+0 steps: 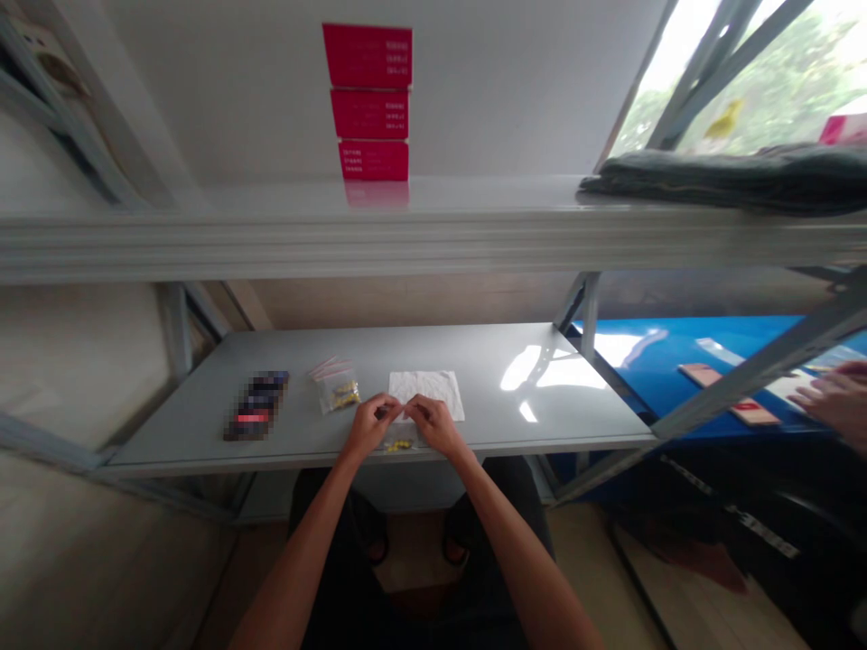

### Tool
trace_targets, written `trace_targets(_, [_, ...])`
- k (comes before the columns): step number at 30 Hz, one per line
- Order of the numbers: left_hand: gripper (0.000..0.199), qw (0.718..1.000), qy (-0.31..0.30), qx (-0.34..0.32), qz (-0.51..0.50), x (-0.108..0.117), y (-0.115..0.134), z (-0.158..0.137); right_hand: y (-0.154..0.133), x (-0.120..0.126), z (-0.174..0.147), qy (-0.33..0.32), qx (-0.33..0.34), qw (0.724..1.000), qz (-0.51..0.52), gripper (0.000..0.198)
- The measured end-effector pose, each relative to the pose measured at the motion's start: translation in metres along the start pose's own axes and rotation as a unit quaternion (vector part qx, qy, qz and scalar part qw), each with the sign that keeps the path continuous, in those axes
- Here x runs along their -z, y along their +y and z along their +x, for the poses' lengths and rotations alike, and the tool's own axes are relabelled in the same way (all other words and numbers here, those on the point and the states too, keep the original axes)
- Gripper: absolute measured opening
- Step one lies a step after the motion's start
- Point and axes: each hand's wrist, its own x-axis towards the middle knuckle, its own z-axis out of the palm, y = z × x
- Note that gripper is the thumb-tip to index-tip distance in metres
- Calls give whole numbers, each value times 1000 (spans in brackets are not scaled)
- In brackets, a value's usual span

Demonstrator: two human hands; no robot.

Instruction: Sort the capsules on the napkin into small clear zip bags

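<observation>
Near the front edge of the grey shelf, my left hand point(374, 421) and my right hand point(433, 422) come close together with fingers pinched. Between them they grip the top of a small clear zip bag point(401, 442), which hangs down with yellow pieces in its bottom. Behind my hands lies a white cloth or tissue point(426, 386), partly covered by my fingers. To the left of my left hand rests a small pile of clear zip bags point(337, 386) with red seal lines and yellow pieces inside. What the yellow pieces are is too small to tell.
A blurred-out dark phone-like object point(258, 404) lies on the left of the grey shelf point(474, 348). Red boxes point(371, 113) stand stacked on the upper shelf point(271, 244), with dark folded cloth point(731, 181) at right. Another person's hand point(836, 397) is over a blue table point(650, 357).
</observation>
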Motion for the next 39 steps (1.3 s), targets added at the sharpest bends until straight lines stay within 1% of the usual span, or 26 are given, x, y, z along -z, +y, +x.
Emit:
trace_targets(2, [33, 1000, 3, -13, 11, 0, 0, 0, 0, -1, -1, 2, -5, 1000, -15, 27])
trace_targets(6, [32, 1000, 13, -8, 12, 1, 1, -2, -1, -3, -1, 9, -21, 1000, -19, 29])
trace_targets(10, [33, 1000, -2, 2, -12, 0, 3, -1, -1, -3, 0, 21, -10, 1000, -11, 30])
trace_targets(13, [34, 1000, -8, 7, -18, -1, 2, -1, 1, -3, -1, 21, -2, 1000, -23, 30])
trace_targets(17, [33, 1000, 9, 13, -12, -2, -1, -1, 5, -6, -1, 19, -10, 999, -49, 27])
trace_targets(20, [33, 999, 21, 8, -25, -3, -3, 0, 7, -7, 0, 23, -5, 999, -48, 25])
trace_targets(22, [32, 999, 27, 8, -44, -3, -3, 0, 7, -5, 0, 36, 3, 999, -40, 27])
trace_targets(25, [33, 996, 51, 27, -64, -2, -4, 1, 6, -3, 1, 66, 1, 998, -24, 27])
trace_targets(27, [32, 995, 69, 37, -60, -1, -6, 1, 5, -2, 1, 76, -7, 997, -20, 27])
trace_targets(30, [31, 995, 78, 41, -42, -2, -8, 0, 5, -3, -1, 97, -23, 995, -21, 28])
trace_targets(32, [31, 995, 80, 43, -36, -1, -9, 0, 7, -4, -2, 135, -47, 990, -12, 33])
trace_targets(34, [31, 995, 86, 43, -25, 4, -9, 1, 10, -5, -3, 189, -80, 979, -3, 39])
trace_targets(36, [31, 994, 103, 31, 11, 17, -8, 4, 12, -6, -4, 227, -106, 968, -8, 42])
trace_targets(37, [31, 992, 115, 20, 40, 26, -9, 6, 13, -6, -5, 231, -112, 966, -18, 42])
trace_targets(39, [32, 982, 160, 7, 105, 49, -11, 12, 14, -6, -4, 221, -110, 968, -39, 42])
